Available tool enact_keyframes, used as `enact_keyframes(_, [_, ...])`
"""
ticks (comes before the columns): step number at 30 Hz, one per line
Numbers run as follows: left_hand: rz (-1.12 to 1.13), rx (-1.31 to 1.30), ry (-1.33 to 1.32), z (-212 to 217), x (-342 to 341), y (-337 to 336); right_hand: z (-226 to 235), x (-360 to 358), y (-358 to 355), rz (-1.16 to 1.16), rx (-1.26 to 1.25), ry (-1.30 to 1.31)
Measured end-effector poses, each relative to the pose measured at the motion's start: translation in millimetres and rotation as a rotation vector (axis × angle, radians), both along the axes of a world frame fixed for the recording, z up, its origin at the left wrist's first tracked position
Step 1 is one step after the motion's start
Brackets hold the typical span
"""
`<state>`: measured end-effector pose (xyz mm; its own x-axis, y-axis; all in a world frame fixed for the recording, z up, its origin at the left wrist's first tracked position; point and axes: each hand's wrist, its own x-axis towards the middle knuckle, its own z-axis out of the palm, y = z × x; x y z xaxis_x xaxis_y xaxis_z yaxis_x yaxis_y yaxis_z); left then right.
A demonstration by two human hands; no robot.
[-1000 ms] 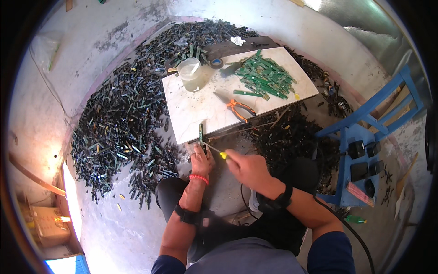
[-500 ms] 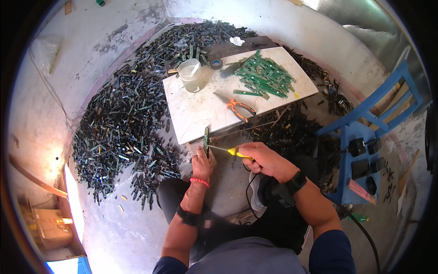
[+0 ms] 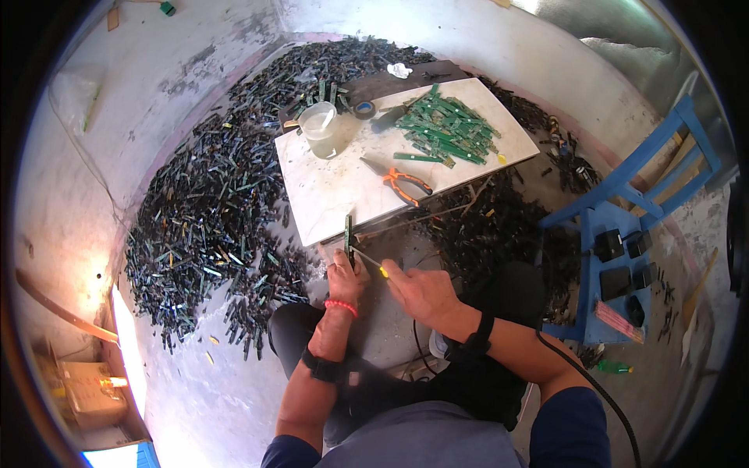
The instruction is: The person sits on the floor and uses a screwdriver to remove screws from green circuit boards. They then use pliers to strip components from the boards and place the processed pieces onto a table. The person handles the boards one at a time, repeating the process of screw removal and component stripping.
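My left hand [image 3: 344, 279] is closed round a narrow green circuit board strip [image 3: 349, 226], which stands upright just off the table's near edge. A yellow-handled screwdriver [image 3: 370, 262] sits in my closed right hand [image 3: 422, 292], most of its handle hidden by the fingers. Its thin metal shaft slants up and left, and the tip meets the strip near my left fingers. Beyond my hands, pliers [image 3: 405, 185] with orange and black handles lie on the white tabletop [image 3: 343, 201]. Behind them is a heap of green circuit board strips [image 3: 451, 129].
A translucent tub [image 3: 319, 132] and a roll of dark tape [image 3: 364, 110] stand at the table's far side. Dark strips form a large pile [image 3: 211, 195] on the floor at left, with another pile [image 3: 499, 226] under the table. A blue chair [image 3: 616, 234] at right holds black boxes.
My right hand has swung left and slightly down, bringing its forearm round; the screwdriver now slants more steeply toward the strip. The left hand has barely moved. The view has shifted slightly.
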<state>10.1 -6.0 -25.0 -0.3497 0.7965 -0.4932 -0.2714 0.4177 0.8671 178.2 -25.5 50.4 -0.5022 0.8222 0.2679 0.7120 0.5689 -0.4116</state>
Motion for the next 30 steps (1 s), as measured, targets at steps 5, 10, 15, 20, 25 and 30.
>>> enact_keyframes(5, [0.019, -0.042, -0.062, 1, 2, -2, 1, 11, 26, -0.088, -1.257, 0.837])
enact_keyframes(10, [0.033, 0.013, 0.114, -21, -4, 3, 19, 13, 29, -0.209, -1.613, 0.975])
enact_keyframes(15, [0.013, 0.180, 0.342, -27, 1, 2, 8, 13, 28, -0.069, -1.239, 0.792])
enact_keyframes(20, [-0.075, 0.175, 0.408, -8, 10, -4, -12, 2, 7, 0.001, -0.016, 0.051])
enact_keyframes(25, [-0.082, 0.012, -0.030, 12, 10, -7, 0, 2, 7, 0.019, 0.068, 0.010])
enact_keyframes(30, [-0.102, -0.019, -0.151, 16, 4, -6, 5, 6, 29, 0.084, -0.119, 0.076])
